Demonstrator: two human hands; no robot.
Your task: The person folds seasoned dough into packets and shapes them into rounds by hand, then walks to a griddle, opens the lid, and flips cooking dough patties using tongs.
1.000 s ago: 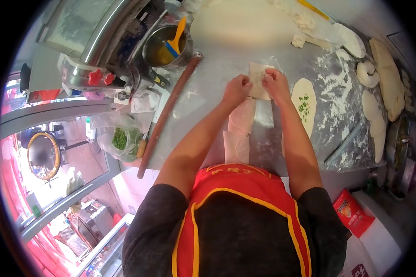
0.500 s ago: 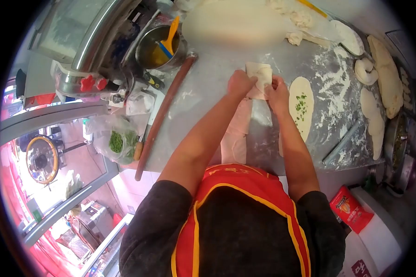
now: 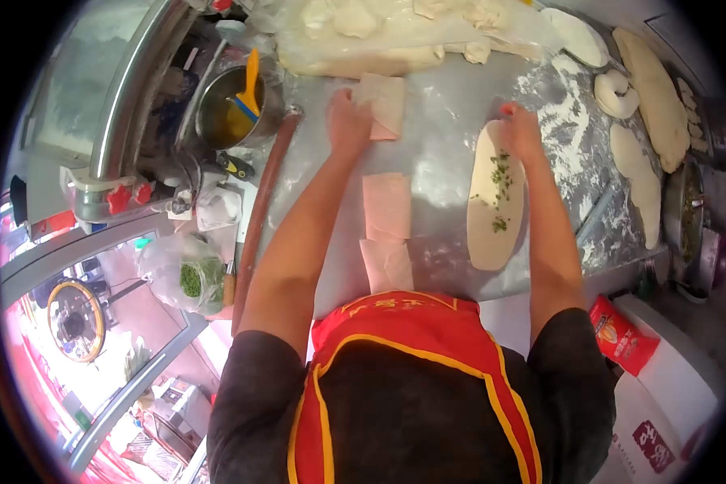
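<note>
A folded square of dough [image 3: 388, 105] lies on the metal worktop, its left edge under the fingers of my left hand [image 3: 349, 125]. That hand is closed at the edge. Two more folded dough pieces, one [image 3: 387, 206] above the other [image 3: 389, 264], lie between it and my apron. My right hand [image 3: 523, 131] is at the upper right end of an oval dough sheet [image 3: 486, 230] sprinkled with chopped green herbs [image 3: 501, 181]. Its fingers are curled together; whether they grip anything is hidden.
Left are a rolling pin [image 3: 264, 194], a metal pot [image 3: 210, 129] with an orange-handled brush [image 3: 252, 81], and a bag of chopped greens [image 3: 192, 278]. Plastic-covered dough [image 3: 363, 60] lies at the back. On the right are a dough ring [image 3: 615, 101], long dough pieces [image 3: 637, 181] and flour [image 3: 569, 137].
My hands have moved apart. The folded dough went from between both hands to the worktop on the left, and my right hand shifted to the oval sheet. The whole view has shifted.
</note>
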